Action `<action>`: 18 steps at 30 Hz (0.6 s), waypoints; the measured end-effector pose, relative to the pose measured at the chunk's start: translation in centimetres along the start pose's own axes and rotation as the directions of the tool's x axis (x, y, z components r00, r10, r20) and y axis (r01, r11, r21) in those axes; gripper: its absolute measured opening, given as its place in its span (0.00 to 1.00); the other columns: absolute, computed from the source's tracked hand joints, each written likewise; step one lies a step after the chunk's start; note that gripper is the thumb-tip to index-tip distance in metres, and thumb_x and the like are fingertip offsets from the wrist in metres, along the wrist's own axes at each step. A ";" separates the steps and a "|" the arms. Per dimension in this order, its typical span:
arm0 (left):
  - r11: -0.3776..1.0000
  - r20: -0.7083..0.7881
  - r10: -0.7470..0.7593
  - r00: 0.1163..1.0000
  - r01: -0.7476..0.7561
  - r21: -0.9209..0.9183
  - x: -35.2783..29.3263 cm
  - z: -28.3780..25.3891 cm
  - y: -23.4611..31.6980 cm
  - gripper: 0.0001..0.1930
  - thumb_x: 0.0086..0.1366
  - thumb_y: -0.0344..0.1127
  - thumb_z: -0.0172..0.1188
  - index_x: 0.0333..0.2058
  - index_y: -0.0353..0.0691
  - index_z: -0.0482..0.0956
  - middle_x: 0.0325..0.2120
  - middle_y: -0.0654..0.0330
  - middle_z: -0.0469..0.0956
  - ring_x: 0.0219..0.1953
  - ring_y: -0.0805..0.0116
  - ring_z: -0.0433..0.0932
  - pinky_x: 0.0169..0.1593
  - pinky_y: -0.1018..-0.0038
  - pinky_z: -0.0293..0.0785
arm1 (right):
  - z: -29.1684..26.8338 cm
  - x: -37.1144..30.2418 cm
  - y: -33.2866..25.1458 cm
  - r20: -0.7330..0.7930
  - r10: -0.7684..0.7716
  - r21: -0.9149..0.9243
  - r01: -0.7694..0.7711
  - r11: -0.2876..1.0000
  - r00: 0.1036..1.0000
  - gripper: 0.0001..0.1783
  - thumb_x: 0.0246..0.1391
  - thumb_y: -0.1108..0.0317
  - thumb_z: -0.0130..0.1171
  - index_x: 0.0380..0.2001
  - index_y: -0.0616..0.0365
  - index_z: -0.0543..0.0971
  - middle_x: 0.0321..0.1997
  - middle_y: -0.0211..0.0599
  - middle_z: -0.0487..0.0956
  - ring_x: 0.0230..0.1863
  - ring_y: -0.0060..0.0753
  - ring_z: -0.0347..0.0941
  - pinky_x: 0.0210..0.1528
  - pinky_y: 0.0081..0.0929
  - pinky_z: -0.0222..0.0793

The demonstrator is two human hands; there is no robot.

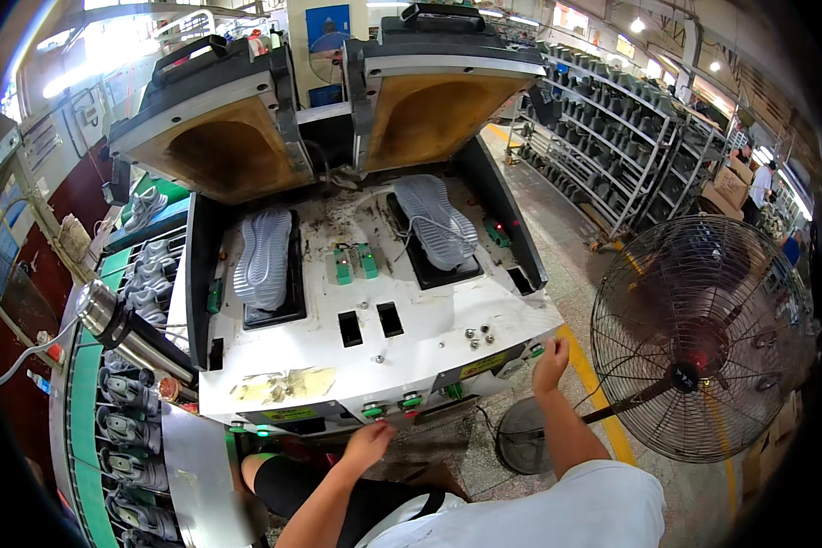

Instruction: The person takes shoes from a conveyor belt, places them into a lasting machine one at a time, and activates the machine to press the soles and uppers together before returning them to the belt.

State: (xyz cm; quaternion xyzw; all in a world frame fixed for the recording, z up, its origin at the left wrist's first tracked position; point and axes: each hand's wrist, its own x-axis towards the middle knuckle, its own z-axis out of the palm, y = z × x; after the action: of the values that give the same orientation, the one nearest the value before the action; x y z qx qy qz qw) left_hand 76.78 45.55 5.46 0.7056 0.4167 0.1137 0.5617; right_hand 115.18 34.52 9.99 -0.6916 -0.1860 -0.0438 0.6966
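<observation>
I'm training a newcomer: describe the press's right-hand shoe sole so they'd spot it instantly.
Find the white press below two raised lids. On top, go to the right black pad and its gray, ridged shoe sole. Unlike the left sole, this one has a thin cord across it.

2 ridged pale-grey shoe soles (263, 260), white machine top (329, 320), green buttons (373, 411), brown-tan lid undersides (438, 114), green conveyor (82, 402)

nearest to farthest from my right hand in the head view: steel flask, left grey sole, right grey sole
1. Right grey sole: on the right of the white machine
2. Left grey sole: on the machine's left half
3. Steel flask: beside the machine's left edge
</observation>
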 end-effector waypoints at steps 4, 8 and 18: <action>0.998 0.123 0.064 0.990 -0.066 0.006 4.4 4.0 4.6 0.15 0.67 0.40 0.49 0.45 0.39 0.79 0.32 0.52 0.81 0.35 0.64 0.80 0.41 0.70 0.73 | -0.1 1.0 4.5 -0.158 0.698 0.400 -0.601 0.692 0.698 0.18 0.61 0.58 0.46 0.19 0.52 0.62 0.19 0.26 0.59 0.21 0.28 0.55 0.28 0.30 0.57; 0.993 -0.027 0.114 0.993 -0.113 0.030 3.5 4.4 4.1 0.14 0.68 0.39 0.50 0.45 0.40 0.79 0.36 0.51 0.81 0.40 0.61 0.80 0.44 0.70 0.73 | -1.2 1.2 3.3 0.216 0.730 0.463 -0.726 0.508 0.648 0.20 0.60 0.53 0.46 0.17 0.47 0.59 0.15 0.25 0.56 0.19 0.25 0.53 0.24 0.32 0.53; 0.979 -0.963 -0.089 0.254 0.201 -0.038 -19.1 -10.2 -17.0 0.08 0.60 0.28 0.53 0.33 0.33 0.80 0.26 0.54 0.80 0.28 0.67 0.77 0.36 0.71 0.74 | 13.4 -24.8 -12.5 0.798 -0.562 0.511 0.250 0.822 0.217 0.15 0.43 0.73 0.61 0.38 0.56 0.77 0.24 0.35 0.75 0.20 0.35 0.72 0.24 0.29 0.69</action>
State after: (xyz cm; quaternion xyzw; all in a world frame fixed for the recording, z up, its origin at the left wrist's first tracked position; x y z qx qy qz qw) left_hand 50.59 39.35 -0.28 0.4769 0.7385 0.4451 0.1704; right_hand 85.57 42.29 13.52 -0.4108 -0.7269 0.1997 0.5128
